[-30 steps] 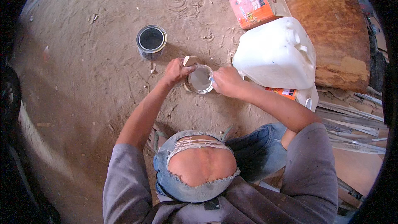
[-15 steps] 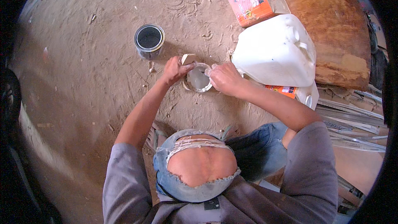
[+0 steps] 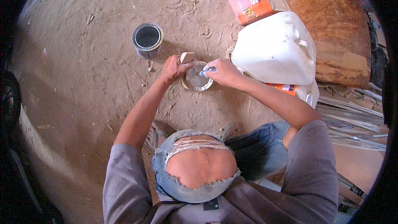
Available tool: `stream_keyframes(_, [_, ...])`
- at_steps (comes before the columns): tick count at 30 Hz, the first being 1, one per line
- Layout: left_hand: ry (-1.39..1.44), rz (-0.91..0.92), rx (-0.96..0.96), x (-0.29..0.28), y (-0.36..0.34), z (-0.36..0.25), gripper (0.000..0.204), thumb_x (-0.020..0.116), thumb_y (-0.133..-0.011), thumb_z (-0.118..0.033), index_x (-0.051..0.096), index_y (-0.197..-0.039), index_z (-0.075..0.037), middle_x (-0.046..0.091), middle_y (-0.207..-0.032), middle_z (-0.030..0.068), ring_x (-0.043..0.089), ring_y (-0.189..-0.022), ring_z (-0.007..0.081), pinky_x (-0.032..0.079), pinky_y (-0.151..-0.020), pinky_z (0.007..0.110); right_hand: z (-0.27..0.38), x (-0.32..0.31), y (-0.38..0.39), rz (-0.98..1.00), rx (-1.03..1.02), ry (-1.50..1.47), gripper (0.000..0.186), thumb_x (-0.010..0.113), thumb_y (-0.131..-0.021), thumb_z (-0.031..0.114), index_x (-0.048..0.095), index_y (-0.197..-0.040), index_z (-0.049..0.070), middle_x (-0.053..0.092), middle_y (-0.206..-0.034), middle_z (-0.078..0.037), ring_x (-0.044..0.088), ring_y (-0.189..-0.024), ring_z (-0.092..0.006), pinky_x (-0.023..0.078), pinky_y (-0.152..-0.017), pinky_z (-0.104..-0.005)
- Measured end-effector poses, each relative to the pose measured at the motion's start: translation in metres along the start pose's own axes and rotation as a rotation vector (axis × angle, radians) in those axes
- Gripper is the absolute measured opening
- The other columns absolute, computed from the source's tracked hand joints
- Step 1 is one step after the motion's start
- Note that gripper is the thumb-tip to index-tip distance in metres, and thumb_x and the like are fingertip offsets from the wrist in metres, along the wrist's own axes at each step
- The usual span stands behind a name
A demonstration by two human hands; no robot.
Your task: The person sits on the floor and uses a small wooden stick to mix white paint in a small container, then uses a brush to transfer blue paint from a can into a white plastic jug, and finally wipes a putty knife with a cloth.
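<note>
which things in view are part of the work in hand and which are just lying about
In use:
white-rimmed tub
pale block, in the left hand
blue tool, in the right hand

Apparently just lying about, untouched:
open can, dark inside
white jerrycan
orange-sided tin
metal strips
brown board

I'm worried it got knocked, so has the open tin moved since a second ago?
No, not visibly in any direction: the tin stands just the same beside the pale lump.
</note>
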State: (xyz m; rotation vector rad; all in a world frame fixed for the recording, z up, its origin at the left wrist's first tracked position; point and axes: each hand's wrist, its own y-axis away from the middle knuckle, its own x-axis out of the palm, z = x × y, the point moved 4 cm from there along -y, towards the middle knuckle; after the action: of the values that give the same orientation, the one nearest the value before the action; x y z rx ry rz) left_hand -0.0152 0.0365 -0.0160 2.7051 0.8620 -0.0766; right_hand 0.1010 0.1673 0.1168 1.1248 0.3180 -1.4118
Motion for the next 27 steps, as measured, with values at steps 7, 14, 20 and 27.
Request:
stream_keyframes(7, [-0.089, -0.007, -0.005, 0.0, -0.002, 0.008, 0.043, 0.073, -0.079, -0.042, 0.075, -0.105, -0.008, 0.075, -0.097, 0.0163, 0.072, -0.092, 0.0333, 0.054, -0.082, 0.043, -0.003, 0.004, 0.013, 0.001, -0.096, 0.457, 0.021, 0.062, -0.081, 0.022, 0.073, -0.083, 0.004, 0.07, -0.082, -0.024, 0.07, -0.082, -0.0402, 0.054, -0.075, -0.0515])
stream_keyframes(14, [-0.031, -0.003, 0.049, 0.001, -0.008, 0.017, 0.044, 0.073, -0.079, -0.042, 0.075, -0.106, -0.007, 0.075, -0.095, 0.017, 0.072, -0.09, 0.0331, 0.054, -0.081, 0.042, -0.002, 0.024, 0.008, 0.07, -0.141, 0.256, 0.023, 0.064, -0.079, 0.023, 0.071, -0.082, 0.001, 0.07, -0.082, -0.024, 0.069, -0.079, -0.0418, 0.055, -0.073, -0.0534])
stream_keyframes(20, [-0.043, -0.005, 0.019, -0.002, 0.002, 0.002, 0.043, 0.073, -0.08, -0.041, 0.075, -0.106, -0.007, 0.075, -0.093, 0.0166, 0.072, -0.088, 0.0322, 0.053, -0.08, 0.042, 0.008, 0.002, 0.008, -0.075, -0.173, 0.361, 0.022, 0.062, -0.079, 0.021, 0.07, -0.078, 0.001, 0.069, -0.077, -0.023, 0.069, -0.074, -0.0419, 0.055, -0.07, -0.0527])
stream_keyframes(27, [0.013, -0.085, 0.068, 0.002, 0.022, -0.006, 0.043, 0.072, -0.081, -0.04, 0.074, -0.104, -0.003, 0.074, -0.087, 0.0174, 0.073, -0.083, 0.0298, 0.054, -0.075, 0.041, 0.002, 0.016, 0.024, 0.116, -0.154, 0.497, 0.018, 0.061, -0.078, 0.018, 0.069, -0.075, 0.001, 0.068, -0.074, -0.024, 0.069, -0.072, -0.0426, 0.055, -0.069, -0.0521])
